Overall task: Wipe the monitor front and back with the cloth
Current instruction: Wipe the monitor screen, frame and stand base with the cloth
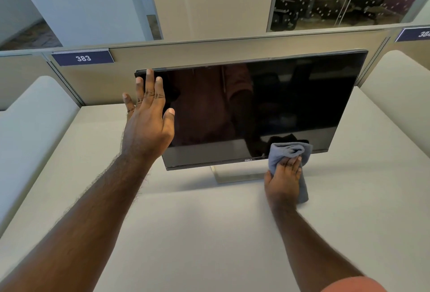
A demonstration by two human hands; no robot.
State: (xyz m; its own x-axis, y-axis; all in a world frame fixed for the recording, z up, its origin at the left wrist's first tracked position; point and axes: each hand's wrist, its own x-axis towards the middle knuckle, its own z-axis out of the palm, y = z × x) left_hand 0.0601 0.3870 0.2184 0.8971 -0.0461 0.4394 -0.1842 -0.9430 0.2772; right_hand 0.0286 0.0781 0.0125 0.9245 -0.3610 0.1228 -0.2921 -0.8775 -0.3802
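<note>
Head view: right hand (284,179) presses cloth (288,152) at monitor (256,105) bottom edge.

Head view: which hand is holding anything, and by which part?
Right hand grips the bunched grey cloth around its middle, at the black monitor's lower bezel. Left hand is open, gripping nothing.

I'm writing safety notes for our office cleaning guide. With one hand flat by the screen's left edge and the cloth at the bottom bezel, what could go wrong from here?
1. The open left hand seems to rest bare fingers on the monitor, so it may smudge the glass.
2. The right hand presses the bunched cloth low, above a narrow stand; a hard push might tilt or slide the monitor.
</note>
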